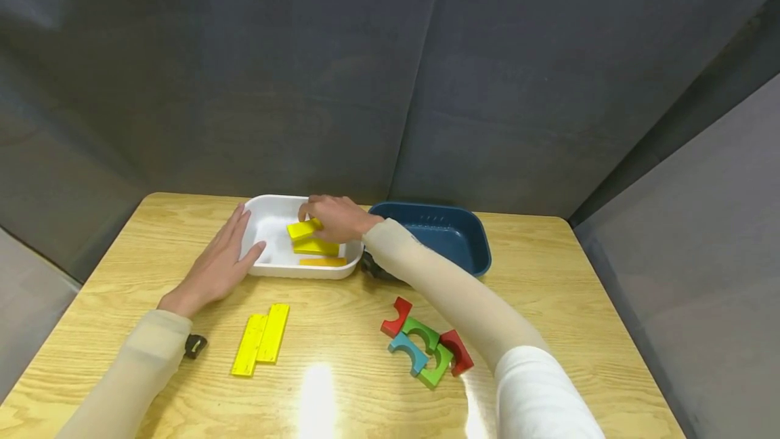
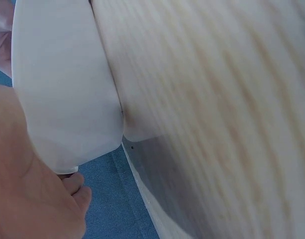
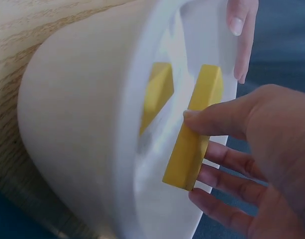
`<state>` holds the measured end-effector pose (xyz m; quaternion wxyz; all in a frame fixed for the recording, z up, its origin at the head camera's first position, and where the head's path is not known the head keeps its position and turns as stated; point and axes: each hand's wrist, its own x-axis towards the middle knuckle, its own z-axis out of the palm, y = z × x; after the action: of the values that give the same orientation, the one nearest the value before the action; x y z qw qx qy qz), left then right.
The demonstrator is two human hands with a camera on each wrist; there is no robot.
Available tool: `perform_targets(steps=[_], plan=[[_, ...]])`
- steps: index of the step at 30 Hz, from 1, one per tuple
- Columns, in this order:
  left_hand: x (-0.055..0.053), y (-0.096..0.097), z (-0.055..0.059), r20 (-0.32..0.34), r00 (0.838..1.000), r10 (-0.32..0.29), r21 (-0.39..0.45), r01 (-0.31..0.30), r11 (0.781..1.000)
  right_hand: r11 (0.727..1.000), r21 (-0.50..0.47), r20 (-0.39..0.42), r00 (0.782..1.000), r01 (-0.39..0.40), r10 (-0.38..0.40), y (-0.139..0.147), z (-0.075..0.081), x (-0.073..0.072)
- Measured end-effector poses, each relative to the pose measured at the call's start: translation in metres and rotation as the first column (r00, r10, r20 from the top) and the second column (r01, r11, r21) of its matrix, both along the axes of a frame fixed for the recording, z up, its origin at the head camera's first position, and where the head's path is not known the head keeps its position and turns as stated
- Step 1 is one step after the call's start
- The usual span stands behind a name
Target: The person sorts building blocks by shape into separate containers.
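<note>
My right hand (image 1: pixel 341 217) pinches a yellow rectangular block (image 3: pixel 194 132) between thumb and fingertips, above the inside of a white tray (image 1: pixel 268 267). Below it, more yellow pieces lie in the tray, including a yellow block (image 1: pixel 315 248) and an orange-yellow piece (image 1: pixel 323 262) along the near wall. At the tray's left end, my left hand (image 1: pixel 219 259) rests against the rim, fingers mostly straight and thumb at the near corner. The left wrist view shows the left hand (image 2: pixel 33 179) beside the tray's outer wall (image 2: pixel 67 84).
A dark blue tray (image 1: pixel 481 242) stands right of the white one, partly behind my right forearm. Two flat yellow pieces (image 1: pixel 261 341) lie at front left. Red, green and blue arch blocks (image 1: pixel 420 334) lie grouped at front right. A grey curtain (image 1: pixel 390 73) hangs behind the table.
</note>
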<state>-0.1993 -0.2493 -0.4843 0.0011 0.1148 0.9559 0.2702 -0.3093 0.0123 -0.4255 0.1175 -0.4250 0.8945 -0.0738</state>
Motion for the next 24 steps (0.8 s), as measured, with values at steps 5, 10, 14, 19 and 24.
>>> perform_targets(steps=[5, 10, 14, 19, 24], plan=[[0.001, -0.002, 0.000, -0.004, 1.000, -0.001, 0.001, 0.001, 1.000, 1.000, 0.009, 0.027, 1.000, 0.007, -0.008, 0.000, -0.001, 0.001], [0.001, -0.001, -0.001, -0.002, 1.000, 0.001, 0.000, -0.001, 1.000, 1.000, -0.010, 0.004, 1.000, 0.029, -0.029, 0.004, 0.000, 0.005], [-0.001, 0.000, -0.001, -0.002, 1.000, -0.002, 0.005, 0.002, 1.000, 0.999, -0.040, -0.026, 0.999, 0.027, -0.028, 0.007, 0.002, 0.011], [-0.003, 0.000, -0.002, 0.006, 1.000, -0.005, 0.006, 0.005, 1.000, 0.996, -0.081, -0.028, 0.999, 0.038, -0.041, 0.013, 0.005, 0.020], [-0.002, 0.001, -0.001, 0.006, 1.000, 0.005, 0.002, -0.005, 1.000, 0.995, -0.098, -0.051, 0.998, 0.032, -0.037, 0.019, 0.011, 0.031]])
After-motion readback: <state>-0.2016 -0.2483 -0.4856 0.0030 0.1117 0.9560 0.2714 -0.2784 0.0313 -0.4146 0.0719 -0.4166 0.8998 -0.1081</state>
